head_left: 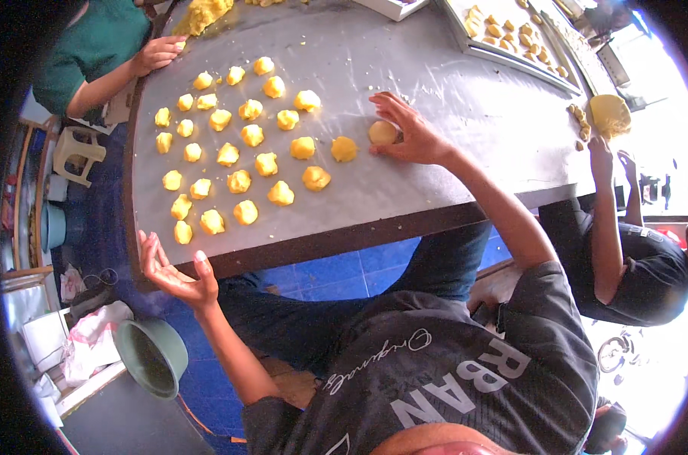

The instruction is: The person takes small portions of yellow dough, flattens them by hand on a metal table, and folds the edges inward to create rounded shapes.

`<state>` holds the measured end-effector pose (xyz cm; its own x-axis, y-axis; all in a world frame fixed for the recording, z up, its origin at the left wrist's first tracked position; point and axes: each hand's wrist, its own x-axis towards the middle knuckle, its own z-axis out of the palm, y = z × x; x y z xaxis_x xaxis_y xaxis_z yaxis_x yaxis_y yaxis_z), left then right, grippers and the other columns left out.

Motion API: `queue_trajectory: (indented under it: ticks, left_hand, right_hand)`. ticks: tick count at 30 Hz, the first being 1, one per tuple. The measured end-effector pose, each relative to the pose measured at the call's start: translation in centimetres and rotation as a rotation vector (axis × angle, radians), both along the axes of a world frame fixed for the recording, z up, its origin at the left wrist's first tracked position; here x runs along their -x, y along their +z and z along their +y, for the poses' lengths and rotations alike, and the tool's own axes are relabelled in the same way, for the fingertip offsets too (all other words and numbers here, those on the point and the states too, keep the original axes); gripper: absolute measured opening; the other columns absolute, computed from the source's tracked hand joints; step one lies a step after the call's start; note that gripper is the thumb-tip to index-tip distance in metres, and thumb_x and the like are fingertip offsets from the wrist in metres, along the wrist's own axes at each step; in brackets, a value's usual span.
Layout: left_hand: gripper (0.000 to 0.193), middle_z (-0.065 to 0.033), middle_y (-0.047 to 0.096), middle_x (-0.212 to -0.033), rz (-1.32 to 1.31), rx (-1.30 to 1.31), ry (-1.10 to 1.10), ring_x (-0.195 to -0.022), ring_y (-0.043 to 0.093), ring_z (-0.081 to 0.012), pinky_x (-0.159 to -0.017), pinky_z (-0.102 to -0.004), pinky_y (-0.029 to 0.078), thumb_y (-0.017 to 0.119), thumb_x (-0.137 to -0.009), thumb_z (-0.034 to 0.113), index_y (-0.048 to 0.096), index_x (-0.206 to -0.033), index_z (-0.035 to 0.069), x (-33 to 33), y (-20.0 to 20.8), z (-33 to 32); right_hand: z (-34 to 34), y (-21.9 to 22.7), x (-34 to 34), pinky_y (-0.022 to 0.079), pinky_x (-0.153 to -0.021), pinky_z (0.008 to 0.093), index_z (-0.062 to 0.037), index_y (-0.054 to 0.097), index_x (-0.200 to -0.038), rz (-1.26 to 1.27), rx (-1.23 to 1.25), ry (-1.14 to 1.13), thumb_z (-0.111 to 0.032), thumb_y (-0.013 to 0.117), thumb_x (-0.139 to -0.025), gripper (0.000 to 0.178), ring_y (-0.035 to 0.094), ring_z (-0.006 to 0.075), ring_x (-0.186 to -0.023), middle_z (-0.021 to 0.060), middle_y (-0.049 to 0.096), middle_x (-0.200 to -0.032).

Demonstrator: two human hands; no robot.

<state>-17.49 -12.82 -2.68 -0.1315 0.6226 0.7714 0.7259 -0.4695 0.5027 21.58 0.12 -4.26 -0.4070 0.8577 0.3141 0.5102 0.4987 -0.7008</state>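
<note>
My right hand is over the table with thumb and fingers spread apart. A smooth, pale yellow dough ball rests on the table between its thumb and fingers; I cannot tell whether they touch it. Just left of that is a flatter, rounded dough piece. Several rough yellow dough lumps lie in loose rows across the left half of the metal-topped table. My left hand is at the table's near left corner, palm up, fingers apart and holding nothing.
A co-worker's hand is at the far left, beside a big dough mass. A tray of shaped pieces stands far right. Another person's hands are by a round dough piece. A green basin stands lower left.
</note>
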Motion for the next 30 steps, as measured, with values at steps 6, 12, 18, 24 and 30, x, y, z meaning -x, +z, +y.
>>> queue_trajectory:
  ticks: [6, 12, 18, 24, 30]
  left_hand:
    - [0.061, -0.0185, 0.038, -0.123, -0.002, -0.031, -0.030, -0.126, 0.034, -0.0385, -0.103, -0.0495, 0.032, 0.063, -0.073, 0.020, 0.034, -0.122, -0.002, 0.2, -0.4, 0.0]
    - [0.061, -0.0189, 0.037, -0.124, -0.002, -0.014, -0.050, -0.126, 0.034, -0.0387, -0.103, -0.0503, 0.032, 0.062, -0.074, 0.022, 0.034, -0.122, -0.002, -0.4, -0.2, 0.1]
    - [0.060, -0.0195, 0.037, -0.124, 0.008, -0.014, -0.049, -0.125, 0.034, -0.0381, -0.104, -0.0503, 0.032, 0.062, -0.074, 0.021, 0.034, -0.122, -0.001, 0.0, -0.2, -0.1]
    - [0.060, -0.0209, 0.037, -0.126, 0.045, -0.010, -0.077, -0.124, 0.035, -0.0370, -0.104, -0.0509, 0.032, 0.061, -0.074, 0.017, 0.033, -0.123, -0.001, -0.1, 0.1, -0.2]
    - [0.061, -0.0201, 0.037, -0.122, 0.011, 0.006, -0.082, -0.124, 0.036, -0.0378, -0.104, -0.0509, 0.032, 0.062, -0.073, 0.021, 0.034, -0.122, -0.002, -0.2, 0.1, -0.2]
  right_hand:
    - [0.1, 0.8, 0.0, 0.042, -0.093, 0.0372, -0.0047, 0.038, -0.129, -0.121, 0.146, 0.009, -0.025, 0.077, -0.069, 0.074, 0.052, 0.0267, -0.112, 0.0143, 0.046, -0.122]
    - [-0.4, 0.4, 0.0, 0.043, -0.093, 0.0381, -0.0062, 0.031, -0.134, -0.115, 0.125, -0.031, -0.024, 0.079, -0.067, 0.084, 0.052, 0.0276, -0.112, 0.0145, 0.046, -0.122]
    - [-1.4, -0.3, 0.4, 0.041, -0.094, 0.0397, -0.0073, 0.029, -0.135, 0.009, 0.065, -0.146, -0.023, 0.078, -0.068, 0.085, 0.052, 0.0282, -0.113, 0.0177, 0.043, -0.129]
    - [0.9, 1.0, -0.6, 0.033, -0.106, 0.0343, -0.0053, 0.025, -0.137, -0.038, 0.332, 0.111, -0.011, 0.074, -0.070, 0.083, 0.044, 0.0235, -0.122, 0.0154, 0.037, -0.136]
    - [0.5, 1.0, 1.0, 0.040, -0.099, 0.0379, -0.0031, 0.036, -0.132, -0.205, 0.093, 0.048, -0.021, 0.070, -0.077, 0.067, 0.048, 0.0308, -0.116, 0.0188, 0.043, -0.130]
